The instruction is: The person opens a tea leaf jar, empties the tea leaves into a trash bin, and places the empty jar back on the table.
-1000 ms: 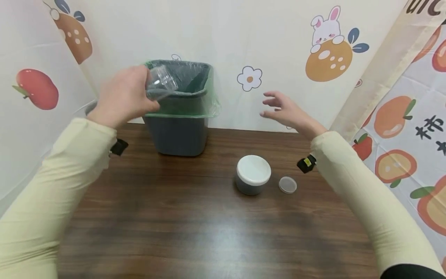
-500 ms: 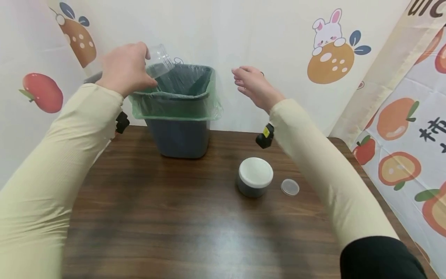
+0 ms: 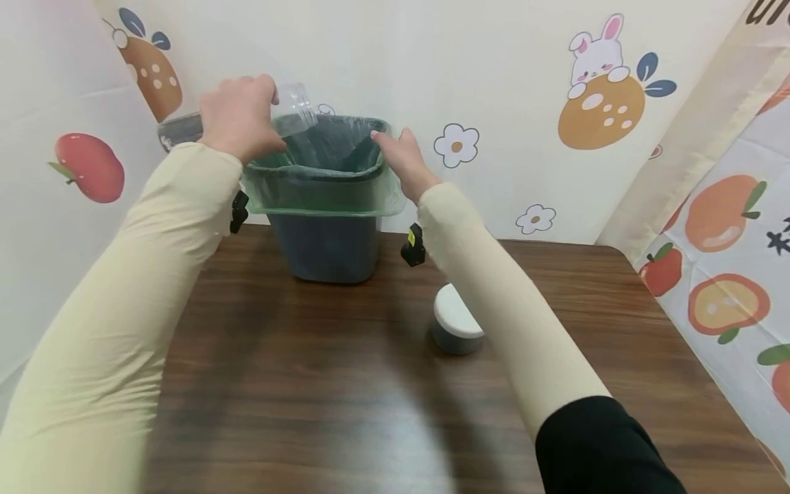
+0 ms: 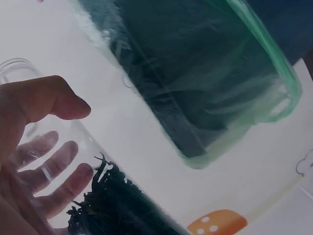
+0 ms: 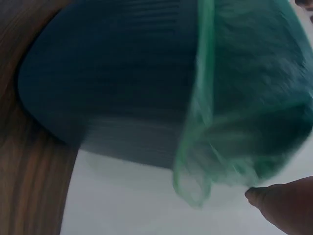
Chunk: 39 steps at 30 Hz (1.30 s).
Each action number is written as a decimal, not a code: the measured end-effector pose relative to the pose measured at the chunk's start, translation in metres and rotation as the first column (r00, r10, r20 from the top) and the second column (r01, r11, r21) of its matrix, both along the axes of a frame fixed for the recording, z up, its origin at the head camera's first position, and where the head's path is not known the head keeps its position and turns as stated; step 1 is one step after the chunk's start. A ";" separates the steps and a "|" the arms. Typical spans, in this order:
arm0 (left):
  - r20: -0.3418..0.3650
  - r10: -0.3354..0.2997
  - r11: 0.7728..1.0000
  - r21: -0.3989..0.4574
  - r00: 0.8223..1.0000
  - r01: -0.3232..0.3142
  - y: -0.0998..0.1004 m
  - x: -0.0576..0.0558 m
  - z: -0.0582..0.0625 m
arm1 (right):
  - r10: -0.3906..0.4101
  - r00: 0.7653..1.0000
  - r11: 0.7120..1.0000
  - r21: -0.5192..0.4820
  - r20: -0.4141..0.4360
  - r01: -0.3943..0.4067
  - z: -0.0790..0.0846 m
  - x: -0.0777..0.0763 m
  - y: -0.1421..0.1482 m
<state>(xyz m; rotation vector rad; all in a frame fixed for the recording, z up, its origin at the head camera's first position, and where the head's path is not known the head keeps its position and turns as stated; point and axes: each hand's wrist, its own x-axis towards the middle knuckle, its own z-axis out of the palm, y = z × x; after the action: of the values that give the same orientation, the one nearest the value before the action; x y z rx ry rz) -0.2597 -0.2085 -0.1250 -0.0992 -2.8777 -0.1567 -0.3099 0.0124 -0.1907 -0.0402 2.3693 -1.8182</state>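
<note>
My left hand (image 3: 239, 120) grips a clear plastic jar (image 3: 296, 106) on its side, the open mouth tipped toward the bin's left rim. Dark dried leaves (image 4: 122, 205), like tea leaves, lie in the jar's far end in the left wrist view. A dark grey trash bin (image 3: 327, 250) stands at the back of the table, lined with a thin green plastic bag (image 3: 321, 199) folded over its rim. Beside the bin's right rim is my right hand (image 3: 404, 161), fingers extended. Its thumb is close to the bag in the right wrist view; I cannot tell whether they touch.
A grey container with a white lid (image 3: 455, 312) sits on the brown wooden table (image 3: 296, 412), partly behind my right forearm. Printed cloth (image 3: 494, 82) hangs behind and on both sides, close to the bin.
My right hand has moved left to the bin's right rim. The left hand has lifted and tilted the jar. The small clear lid on the table is now hidden by my right arm.
</note>
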 end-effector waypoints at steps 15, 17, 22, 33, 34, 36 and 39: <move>0.031 -0.048 0.998 -0.050 0.998 0.049 0.010 -0.018 -0.014 | -0.054 0.998 0.985 -0.168 -0.042 0.047 -0.019 -0.007 -0.017; 0.020 -0.060 0.997 -0.054 0.998 0.061 0.010 -0.019 -0.015 | -0.061 0.997 0.983 -0.176 -0.044 0.052 -0.019 -0.007 -0.019; -0.012 -0.072 0.992 -0.104 0.997 0.071 0.008 -0.022 -0.015 | -0.060 0.997 0.983 -0.177 -0.050 0.050 -0.018 -0.006 -0.023; -0.023 -0.075 0.978 -0.196 0.997 0.070 0.007 -0.031 -0.020 | -0.070 0.996 0.983 -0.174 -0.047 0.061 -0.017 -0.009 -0.027; -0.025 -0.075 0.977 -0.203 0.997 0.069 0.007 -0.031 -0.021 | -0.071 0.996 0.982 -0.176 -0.046 0.062 -0.017 -0.009 -0.028; -0.027 -0.076 0.975 -0.213 0.997 0.068 0.006 -0.032 -0.023 | -0.074 0.996 0.980 -0.186 -0.048 0.064 -0.018 -0.009 -0.029; -0.034 -0.074 0.973 -0.222 0.997 0.065 0.005 -0.033 -0.025 | -0.075 0.996 0.978 -0.201 -0.057 0.063 -0.020 -0.009 -0.030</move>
<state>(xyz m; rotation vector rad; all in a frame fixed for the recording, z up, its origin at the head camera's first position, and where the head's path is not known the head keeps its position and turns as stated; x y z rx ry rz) -0.2925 -0.2038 -0.1504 -0.2419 -2.8410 0.1524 -0.3191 -0.0180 -0.2103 -0.0408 2.2470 -2.1117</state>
